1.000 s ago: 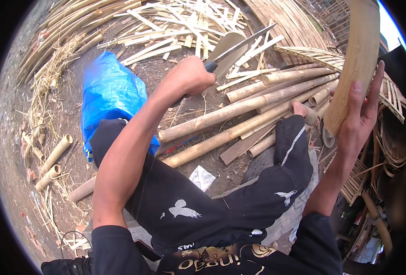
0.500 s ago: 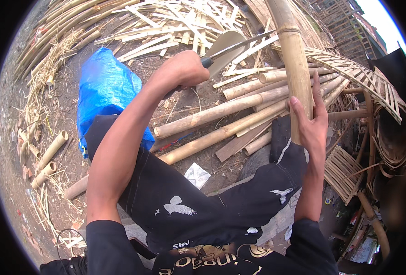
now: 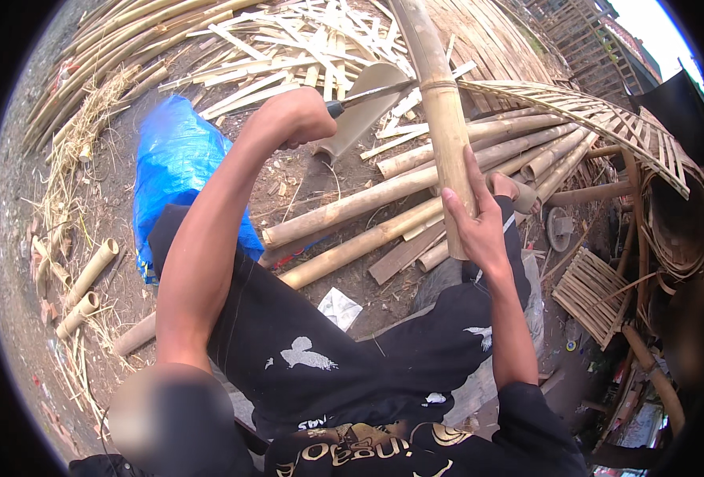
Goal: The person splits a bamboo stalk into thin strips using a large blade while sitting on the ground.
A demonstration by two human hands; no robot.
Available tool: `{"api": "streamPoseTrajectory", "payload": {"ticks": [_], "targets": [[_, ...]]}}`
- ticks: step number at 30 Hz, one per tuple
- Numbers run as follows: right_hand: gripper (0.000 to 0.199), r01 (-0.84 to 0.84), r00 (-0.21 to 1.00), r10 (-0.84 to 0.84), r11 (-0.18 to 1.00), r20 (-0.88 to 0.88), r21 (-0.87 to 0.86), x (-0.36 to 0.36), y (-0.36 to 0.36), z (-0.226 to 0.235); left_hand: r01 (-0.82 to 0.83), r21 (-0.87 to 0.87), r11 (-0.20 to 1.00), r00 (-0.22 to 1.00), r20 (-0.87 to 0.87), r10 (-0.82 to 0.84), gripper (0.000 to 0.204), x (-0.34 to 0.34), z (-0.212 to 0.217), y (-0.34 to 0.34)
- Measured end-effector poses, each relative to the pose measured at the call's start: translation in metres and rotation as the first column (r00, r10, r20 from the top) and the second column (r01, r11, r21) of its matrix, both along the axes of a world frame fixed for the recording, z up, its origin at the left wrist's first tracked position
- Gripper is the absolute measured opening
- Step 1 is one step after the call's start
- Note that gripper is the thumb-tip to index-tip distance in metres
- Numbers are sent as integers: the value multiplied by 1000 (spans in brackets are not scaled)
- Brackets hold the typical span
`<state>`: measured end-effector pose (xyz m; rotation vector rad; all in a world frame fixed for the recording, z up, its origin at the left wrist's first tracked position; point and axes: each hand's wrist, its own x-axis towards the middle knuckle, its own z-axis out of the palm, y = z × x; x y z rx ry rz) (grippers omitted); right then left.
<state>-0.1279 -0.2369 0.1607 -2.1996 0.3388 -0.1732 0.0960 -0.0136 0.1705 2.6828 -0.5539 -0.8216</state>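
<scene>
While the right hand (image 3: 479, 230) wraps its grip around the lower part of a thick bamboo pole (image 3: 439, 103), that pole stands nearly upright, rising toward the far side and running out of the top of the view. Fingers lie along the pole's near face, thumb toward the left. Over on the left, the left hand (image 3: 292, 119) is clenched tight on the dark handle of a broad-bladed chopping knife (image 3: 364, 99), and the blade's edge meets the pole at a ringed joint well above the right hand. Below, the person sits in dark trousers (image 3: 328, 350) with pale prints. Just beyond the knees, several long bamboo poles (image 3: 368, 222) lie on the dirt ground, slanting from near left to far right, with a flat wooden offcut (image 3: 404, 253) beside them. A crumpled blue plastic sheet (image 3: 177, 167) sits to the left of the raised arm. Farther off, a heap of pale split bamboo strips (image 3: 288, 48) covers the ground. On the right lie woven bamboo panels (image 3: 598, 119), and a small slatted piece (image 3: 590, 290) rests nearer.
</scene>
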Motion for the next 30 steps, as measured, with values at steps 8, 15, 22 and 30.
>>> {"api": "streamPoseTrajectory", "payload": {"ticks": [8, 15, 22, 30], "targets": [[93, -12, 993, -33, 929, 114, 371, -14, -6, -28, 24, -43, 999, 1000, 6, -23, 31, 3, -4, -6], [100, -104, 927, 21, 974, 376, 202, 0, -6, 15, -36, 11, 999, 997, 62, 35, 37, 11, -8, 21], [103, 344, 569, -127, 934, 812, -95, 30, 14, 129, -167, -40, 985, 964, 203, 172, 34, 2, -24, 46], [86, -145, 988, 147, 987, 35, -62, 33, 0, -18, -147, 55, 988, 963, 236, 130, 36, 6, -9, 47]]}}
